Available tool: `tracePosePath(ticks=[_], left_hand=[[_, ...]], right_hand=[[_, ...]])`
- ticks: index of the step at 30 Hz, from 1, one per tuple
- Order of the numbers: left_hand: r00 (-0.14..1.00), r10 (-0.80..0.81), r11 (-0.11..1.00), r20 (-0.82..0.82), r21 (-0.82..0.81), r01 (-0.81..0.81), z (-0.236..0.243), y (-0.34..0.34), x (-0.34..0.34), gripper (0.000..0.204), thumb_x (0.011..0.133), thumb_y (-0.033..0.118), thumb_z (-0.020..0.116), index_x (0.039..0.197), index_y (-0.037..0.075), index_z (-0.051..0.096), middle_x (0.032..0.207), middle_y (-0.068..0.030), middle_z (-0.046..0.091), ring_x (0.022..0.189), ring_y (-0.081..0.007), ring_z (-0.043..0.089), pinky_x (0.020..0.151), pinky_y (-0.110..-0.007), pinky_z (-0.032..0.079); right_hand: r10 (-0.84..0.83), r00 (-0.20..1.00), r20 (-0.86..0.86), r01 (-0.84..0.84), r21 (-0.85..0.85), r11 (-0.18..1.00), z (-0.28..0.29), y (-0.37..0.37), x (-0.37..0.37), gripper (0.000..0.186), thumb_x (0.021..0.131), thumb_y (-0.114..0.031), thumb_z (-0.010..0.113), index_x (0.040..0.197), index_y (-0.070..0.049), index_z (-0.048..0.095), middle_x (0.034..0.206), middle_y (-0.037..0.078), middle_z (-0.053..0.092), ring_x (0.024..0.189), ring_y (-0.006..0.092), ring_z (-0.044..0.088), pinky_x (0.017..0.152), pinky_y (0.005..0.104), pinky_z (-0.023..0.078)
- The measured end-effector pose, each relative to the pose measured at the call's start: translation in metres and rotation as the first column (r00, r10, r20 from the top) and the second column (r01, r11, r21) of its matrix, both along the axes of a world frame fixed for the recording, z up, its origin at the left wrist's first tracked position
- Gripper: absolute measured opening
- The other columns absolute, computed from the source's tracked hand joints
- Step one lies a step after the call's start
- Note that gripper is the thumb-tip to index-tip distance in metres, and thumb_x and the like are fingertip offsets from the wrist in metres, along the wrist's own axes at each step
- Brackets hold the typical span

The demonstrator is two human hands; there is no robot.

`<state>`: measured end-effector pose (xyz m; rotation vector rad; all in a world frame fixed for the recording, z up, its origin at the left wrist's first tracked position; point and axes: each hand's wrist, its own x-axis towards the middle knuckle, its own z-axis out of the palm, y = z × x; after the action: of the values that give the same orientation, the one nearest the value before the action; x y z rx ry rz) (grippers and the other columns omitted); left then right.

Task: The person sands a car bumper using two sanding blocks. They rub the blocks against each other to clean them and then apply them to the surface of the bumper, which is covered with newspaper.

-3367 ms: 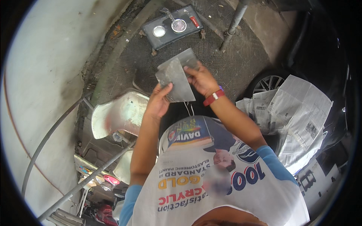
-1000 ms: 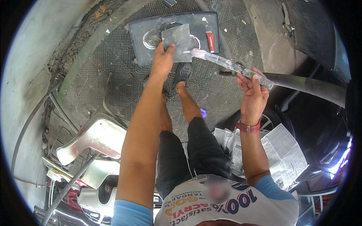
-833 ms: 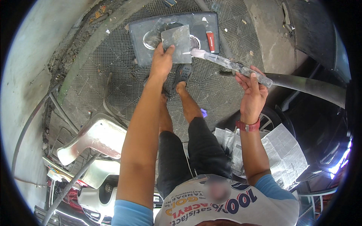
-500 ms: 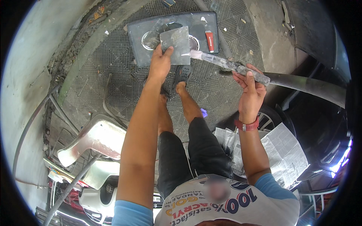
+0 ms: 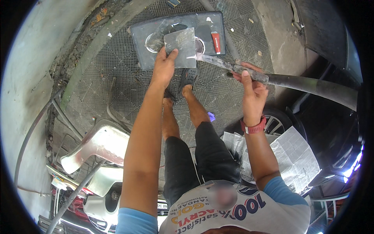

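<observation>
My left hand [image 5: 164, 68] grips the lower left edge of a flat, grey square plate [image 5: 180, 41], thumb on top. In my right hand [image 5: 254, 95] is a long, narrow putty knife [image 5: 218, 61], smeared with grey, its handle end between thumb and fingers. Pale pinkish putty [image 5: 199, 57] coats its tip, which meets the plate's right edge. A thin streak of the same putty lies on the plate there. Beneath the plate stands a dark tray-like surface [image 5: 141, 54], with a round tin [image 5: 200, 46] partly hidden by the plate and a red tube [image 5: 216, 43].
Ribbed grey matting [image 5: 93, 85] covers the floor. A dark pipe-like bar [image 5: 315, 86] runs in from the right, beside a black car [image 5: 331, 128] and newspaper sheets [image 5: 292, 156]. At left are pale car body panels [image 5: 101, 144] on metal stands and a wall [image 5: 31, 70].
My right hand has shifted a little left with the putty knife, bringing its coated tip closer in at the plate's edge. My left hand and the plate stay nearly still.
</observation>
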<state>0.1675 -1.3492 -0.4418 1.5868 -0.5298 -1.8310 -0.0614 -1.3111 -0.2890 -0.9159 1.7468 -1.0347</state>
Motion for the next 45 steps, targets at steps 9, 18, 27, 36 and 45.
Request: tracePosePath(ticks=[9, 18, 27, 36, 45], left_hand=[[0.913, 0.333, 0.94, -0.234, 0.158, -0.303, 0.024, 0.008, 0.001, 0.045, 0.105, 0.019, 0.063, 0.146, 0.001, 0.054, 0.14, -0.0102, 0.061, 0.13, -0.0214, 0.056, 0.112, -0.038, 0.043], [0.769, 0.523, 0.851, -0.367, 0.267, -0.452, 0.037, 0.067, 0.014, 0.047, 0.105, 0.016, 0.062, 0.149, 0.004, 0.047, 0.144, -0.0064, 0.058, 0.133, -0.0212, 0.057, 0.113, -0.043, 0.047], [0.78, 0.533, 0.842, -0.327, 0.294, -0.453, 0.056, 0.07, 0.021, 0.046, 0.105, 0.016, 0.063, 0.148, 0.003, 0.048, 0.144, -0.0065, 0.058, 0.133, -0.0206, 0.057, 0.112, -0.043, 0.047], [0.808, 0.527, 0.845, -0.263, 0.264, -0.465, 0.057, 0.069, 0.017, 0.046, 0.103, 0.018, 0.066, 0.143, 0.001, 0.051, 0.137, -0.0111, 0.061, 0.128, -0.0211, 0.059, 0.111, -0.037, 0.045], [0.909, 0.343, 0.935, -0.239, 0.181, -0.305, 0.063, 0.069, 0.012, 0.043, 0.105, 0.02, 0.065, 0.141, 0.0, 0.056, 0.134, -0.0098, 0.064, 0.123, -0.0186, 0.059, 0.11, -0.035, 0.042]], right_hand=[[0.338, 0.9, -0.274, -0.33, 0.077, 0.941, -0.075, -0.044, 0.008, 0.037, 0.11, -0.025, 0.056, 0.116, 0.009, 0.07, 0.098, 0.018, 0.077, 0.091, 0.0237, 0.074, 0.08, 0.0354, 0.055], [0.018, 0.919, -0.393, 0.013, 0.077, 0.997, -0.201, -0.076, -0.043, 0.045, 0.103, -0.041, 0.062, 0.11, 0.003, 0.066, 0.096, 0.025, 0.077, 0.09, 0.0416, 0.075, 0.085, 0.0442, 0.058], [0.571, 0.494, -0.656, -0.178, 0.566, 0.805, -0.291, -0.067, -0.054, 0.068, 0.087, -0.031, 0.081, 0.135, -0.003, 0.042, 0.136, 0.034, 0.057, 0.122, 0.0478, 0.062, 0.102, 0.0537, 0.054], [-0.12, 0.969, 0.215, 0.033, 0.368, 0.929, -0.191, -0.009, -0.036, 0.028, 0.107, -0.023, 0.055, 0.123, 0.0, 0.058, 0.102, 0.01, 0.072, 0.071, 0.0132, 0.064, 0.058, 0.0291, 0.05], [0.075, 0.935, 0.347, -0.216, 0.387, 0.897, -0.039, 0.021, 0.009, 0.029, 0.11, -0.02, 0.056, 0.128, 0.001, 0.065, 0.104, 0.008, 0.075, 0.075, 0.0085, 0.063, 0.067, 0.0241, 0.053]])
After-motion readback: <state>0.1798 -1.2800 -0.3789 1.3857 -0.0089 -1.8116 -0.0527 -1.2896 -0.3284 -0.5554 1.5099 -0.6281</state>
